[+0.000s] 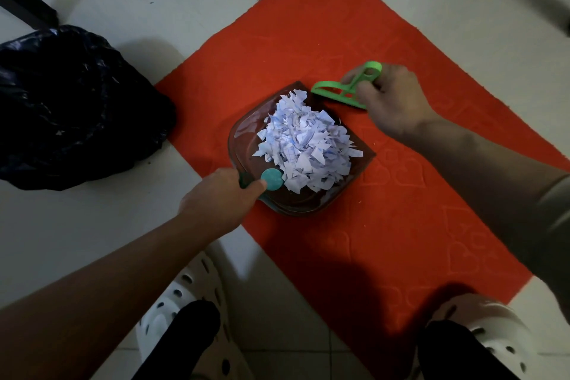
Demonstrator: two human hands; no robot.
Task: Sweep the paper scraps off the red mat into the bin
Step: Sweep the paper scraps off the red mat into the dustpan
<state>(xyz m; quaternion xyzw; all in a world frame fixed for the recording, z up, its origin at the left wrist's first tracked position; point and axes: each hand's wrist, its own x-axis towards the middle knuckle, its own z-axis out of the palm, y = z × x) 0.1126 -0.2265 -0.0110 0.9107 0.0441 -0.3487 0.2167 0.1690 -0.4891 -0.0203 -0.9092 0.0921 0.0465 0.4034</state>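
A heap of white and blue paper scraps fills a clear, dark-tinted dustpan that sits on the red mat. My left hand grips the dustpan's teal handle at its near left corner. My right hand holds a green hand brush by its looped handle, just beyond the dustpan's far open edge. The bin, lined with a black bag, stands on the floor to the left of the mat.
The white tiled floor surrounds the mat. My two feet in white perforated clogs stand at the mat's near edge. A dark bar lies at the upper left, behind the bin. A few tiny scraps remain on the mat.
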